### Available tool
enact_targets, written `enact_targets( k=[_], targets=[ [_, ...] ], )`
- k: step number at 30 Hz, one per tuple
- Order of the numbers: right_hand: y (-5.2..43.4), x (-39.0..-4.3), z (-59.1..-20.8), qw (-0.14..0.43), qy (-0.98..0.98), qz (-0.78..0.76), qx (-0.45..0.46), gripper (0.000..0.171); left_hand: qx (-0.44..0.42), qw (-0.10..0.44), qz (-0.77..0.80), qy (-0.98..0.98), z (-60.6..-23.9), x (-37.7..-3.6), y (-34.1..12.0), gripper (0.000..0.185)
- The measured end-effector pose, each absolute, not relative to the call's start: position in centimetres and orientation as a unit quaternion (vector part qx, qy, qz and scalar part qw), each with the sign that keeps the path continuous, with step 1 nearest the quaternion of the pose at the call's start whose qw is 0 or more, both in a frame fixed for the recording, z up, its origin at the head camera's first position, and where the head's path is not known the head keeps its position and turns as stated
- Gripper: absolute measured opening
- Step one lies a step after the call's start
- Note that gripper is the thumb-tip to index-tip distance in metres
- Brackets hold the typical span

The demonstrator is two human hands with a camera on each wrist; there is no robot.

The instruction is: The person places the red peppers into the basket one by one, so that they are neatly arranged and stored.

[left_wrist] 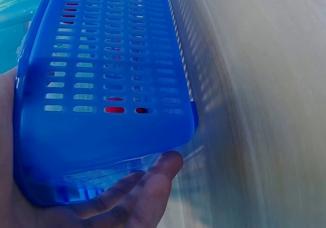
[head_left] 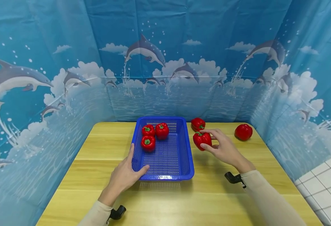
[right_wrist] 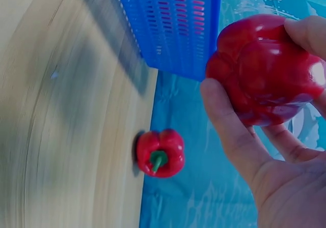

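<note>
Gripping a pepper (head_left: 202,141): right hand (head_left: 223,147) is curling round it, opened only as wide as its body, thumb bearing on the near side, fingers on the far side. Pepper is sitting at the fingertips, left of the palm, and is looking lifted off the table (head_left: 165,207). Key relation: basket (head_left: 165,157) is lying just left of the grip, its right wall standing between the pepper and the inside. Pepper is looking about as wide as long, so no strong long axis; stem is pointing up, leaning left, basket-ward. Right hand is the nearer one by far. Pose: palm is facing left, forearm is slanting back to the near right.

Just beyond the grip, back pepper (head_left: 197,124) is resting on the table beside the basket.

Left of the grip, past the wall, three peppers (head_left: 148,143) are clustering in the basket's far left; its near right is showing bare mesh. Left hand (head_left: 126,175) is gripping the near left corner.

Well right of the grip and farther back, side pepper (head_left: 243,132) is lying alone. Curtain (head_left: 165,97) is hanging behind everything.
</note>
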State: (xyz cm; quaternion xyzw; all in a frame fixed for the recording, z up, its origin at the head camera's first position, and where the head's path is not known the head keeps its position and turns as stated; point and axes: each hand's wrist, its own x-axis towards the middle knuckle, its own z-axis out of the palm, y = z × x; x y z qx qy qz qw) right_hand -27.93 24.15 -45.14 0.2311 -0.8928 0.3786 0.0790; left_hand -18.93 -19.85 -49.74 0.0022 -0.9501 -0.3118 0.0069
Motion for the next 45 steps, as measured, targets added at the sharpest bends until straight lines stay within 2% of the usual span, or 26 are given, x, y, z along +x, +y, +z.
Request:
enact_targets(
  k=[6,20,31,35,45],
  targets=[
    [23.3,-27.9,-44.8,0.09,-0.888,0.39,0.227,0.052,0.0,0.001,-0.305,-0.952,-49.4,-19.0,-19.9,0.129],
    [21.8,-28.5,-44.3,0.114,-0.883,0.397,0.223,0.048,-0.003,0.005,-0.303,-0.953,-49.6,-19.3,-20.0,0.127],
    [20.0,-29.6,-43.3,0.097,-0.876,0.409,0.237,0.049,-0.001,0.001,-0.302,-0.953,-49.6,-19.8,-20.3,0.124],
    [19.3,-30.0,-42.7,0.087,-0.872,0.417,0.241,0.054,-0.003,0.003,-0.303,-0.953,-49.7,-19.9,-20.3,0.123],
    [17.5,-31.4,-41.3,0.078,-0.89,0.384,0.235,0.082,-0.006,0.005,-0.3,-0.954,-49.7,-20.4,-20.5,0.127]
  ],
)
